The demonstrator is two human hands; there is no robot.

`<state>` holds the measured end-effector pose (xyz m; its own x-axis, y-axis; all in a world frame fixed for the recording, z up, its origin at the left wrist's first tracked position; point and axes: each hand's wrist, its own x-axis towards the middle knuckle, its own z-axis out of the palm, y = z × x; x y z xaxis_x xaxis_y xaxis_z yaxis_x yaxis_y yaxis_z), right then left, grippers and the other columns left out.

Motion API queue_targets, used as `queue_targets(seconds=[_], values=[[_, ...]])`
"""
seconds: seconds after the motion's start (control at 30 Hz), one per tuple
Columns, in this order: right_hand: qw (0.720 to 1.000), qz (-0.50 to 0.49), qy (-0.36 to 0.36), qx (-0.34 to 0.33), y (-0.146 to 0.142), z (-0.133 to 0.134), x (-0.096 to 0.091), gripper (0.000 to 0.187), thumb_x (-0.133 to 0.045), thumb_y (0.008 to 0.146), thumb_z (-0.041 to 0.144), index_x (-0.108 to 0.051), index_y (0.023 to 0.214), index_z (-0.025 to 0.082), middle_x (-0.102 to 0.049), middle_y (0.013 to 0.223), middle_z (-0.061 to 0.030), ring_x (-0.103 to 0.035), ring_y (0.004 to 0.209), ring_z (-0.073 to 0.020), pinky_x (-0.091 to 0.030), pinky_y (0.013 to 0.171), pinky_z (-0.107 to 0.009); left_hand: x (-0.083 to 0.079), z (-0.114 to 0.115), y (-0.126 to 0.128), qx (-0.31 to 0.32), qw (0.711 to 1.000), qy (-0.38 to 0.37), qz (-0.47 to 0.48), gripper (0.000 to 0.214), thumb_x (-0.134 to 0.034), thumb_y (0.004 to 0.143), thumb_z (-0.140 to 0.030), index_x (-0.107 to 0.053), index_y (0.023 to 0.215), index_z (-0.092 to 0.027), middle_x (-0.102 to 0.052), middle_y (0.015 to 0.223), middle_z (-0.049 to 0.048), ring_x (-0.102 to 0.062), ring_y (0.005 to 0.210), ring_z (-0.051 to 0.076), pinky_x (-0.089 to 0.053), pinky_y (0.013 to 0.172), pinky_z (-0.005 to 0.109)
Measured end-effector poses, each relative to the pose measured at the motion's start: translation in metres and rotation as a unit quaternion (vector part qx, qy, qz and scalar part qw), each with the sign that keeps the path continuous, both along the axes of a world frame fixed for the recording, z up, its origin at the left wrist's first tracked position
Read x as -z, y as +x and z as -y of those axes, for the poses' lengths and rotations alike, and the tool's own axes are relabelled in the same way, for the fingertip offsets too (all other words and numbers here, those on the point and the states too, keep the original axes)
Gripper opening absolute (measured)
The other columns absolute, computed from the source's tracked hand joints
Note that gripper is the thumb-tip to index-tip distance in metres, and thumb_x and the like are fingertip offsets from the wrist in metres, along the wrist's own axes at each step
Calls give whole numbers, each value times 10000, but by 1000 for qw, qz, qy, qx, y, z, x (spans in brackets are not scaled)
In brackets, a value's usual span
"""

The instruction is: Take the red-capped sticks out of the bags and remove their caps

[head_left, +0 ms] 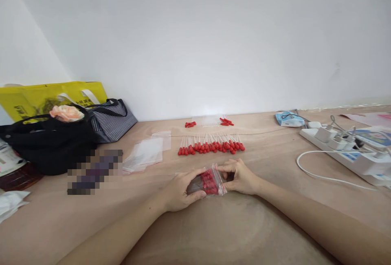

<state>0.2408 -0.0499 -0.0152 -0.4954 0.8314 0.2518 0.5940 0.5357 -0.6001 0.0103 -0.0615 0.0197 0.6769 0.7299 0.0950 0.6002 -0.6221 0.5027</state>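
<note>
A clear zip-lock bag (210, 181) with several red-bulbed pieces in it lies on the table in front of me. Its left side is gripped by my left hand (183, 189), thumb along the near edge and fingers along the far one. At the zip edge on the right, my right hand (240, 177) pinches the plastic between thumb and fingers. Beyond the bag, a row of droppers (210, 146) with red bulbs and thin clear stems points away from me. Behind them lies another group of red-bulbed droppers (226, 121), partly on a clear bag (207, 121).
Flat clear bags (145, 153) are stacked to the left, beside a pixelated dark object (96, 172). A black bag (58, 146), striped bag (113, 120) and yellow bag (45, 93) stand farther left. On the right are a power strip (345, 153), a white cable (317, 174) and a blue mask (289, 119).
</note>
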Motion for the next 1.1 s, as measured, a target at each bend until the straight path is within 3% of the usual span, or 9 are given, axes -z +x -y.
queue_targets(seconds=[0.2,0.4,0.5,0.6,0.93,1.1], values=[[999,39,-4,-9,0,2,-3,680,-631,585,591,-511,1171,267,-539,736,1,-486,775,-165,-280,777,-343,3,-1,-1,-1,1000,5,9,489,-512,769,-403,-399,1219,-250,-534,1197,34,-523,1036,208,-396,878,330],[998,-46,31,-25,-4,4,-6,326,-657,629,485,-675,864,260,-544,741,-12,-497,763,-154,-344,749,-313,8,-6,0,-21,998,46,33,413,-518,771,-414,-468,1142,-240,-597,1092,27,-558,963,190,-401,854,314],[993,-102,27,-50,-8,4,-8,303,-673,639,421,-657,881,239,-587,869,-32,-514,842,-164,-373,764,-298,11,-10,2,-12,996,63,56,369,-519,778,-398,-491,1104,-228,-602,1072,25,-566,938,174,-415,820,283],[995,-73,30,-58,-12,5,-11,346,-705,601,398,-625,904,251,-593,955,-23,-508,904,-180,-358,803,-316,11,-11,3,-5,996,65,64,358,-524,777,-390,-498,1092,-221,-608,1050,28,-568,926,171,-419,810,280],[998,45,48,-26,-14,10,-24,128,-628,612,223,-525,668,171,-537,693,12,-472,624,-105,-336,592,-216,10,-10,3,-9,998,35,59,352,-526,770,-412,-515,1060,-212,-618,1000,32,-571,884,178,-427,777,291],[999,-15,-17,-44,-3,9,-23,97,-550,635,148,-492,709,174,-518,625,45,-436,517,-63,-340,523,-180,10,-10,2,-18,998,33,48,368,-535,760,-427,-515,1054,-207,-617,983,28,-567,860,175,-424,759,289]])
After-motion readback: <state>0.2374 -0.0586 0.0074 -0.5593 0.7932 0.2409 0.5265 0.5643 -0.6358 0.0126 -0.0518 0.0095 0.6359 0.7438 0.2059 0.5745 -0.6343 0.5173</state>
